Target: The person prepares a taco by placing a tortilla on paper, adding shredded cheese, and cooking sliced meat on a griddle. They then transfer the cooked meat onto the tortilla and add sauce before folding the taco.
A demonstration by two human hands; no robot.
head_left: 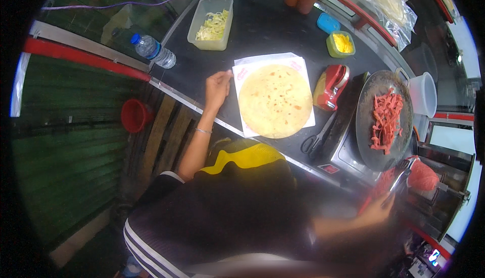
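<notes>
A round browned flatbread (275, 101) lies flat on white printed paper sheets (241, 78) at the counter's front edge. My left hand (217, 88) is at the left edge of the paper, fingers curled together; whether they pinch the sheet is hidden. Low on the right, my right hand (376, 211) grips metal tongs (401, 176), partly blurred. Their tips are by the near rim of a dark round griddle (366, 126), which carries a heap of red meat strips (388, 121). Close to the tongs stands a pinkish-red lump of meat (423, 175).
Scissors (316, 141) and a red dispenser (331, 88) lie between bread and stove. Behind are a tub of shredded vegetables (211, 24), a small tub of yellow food (342, 44) and a blue lid (328, 22). A water bottle (153, 50) stands left; a white bucket (424, 95) right.
</notes>
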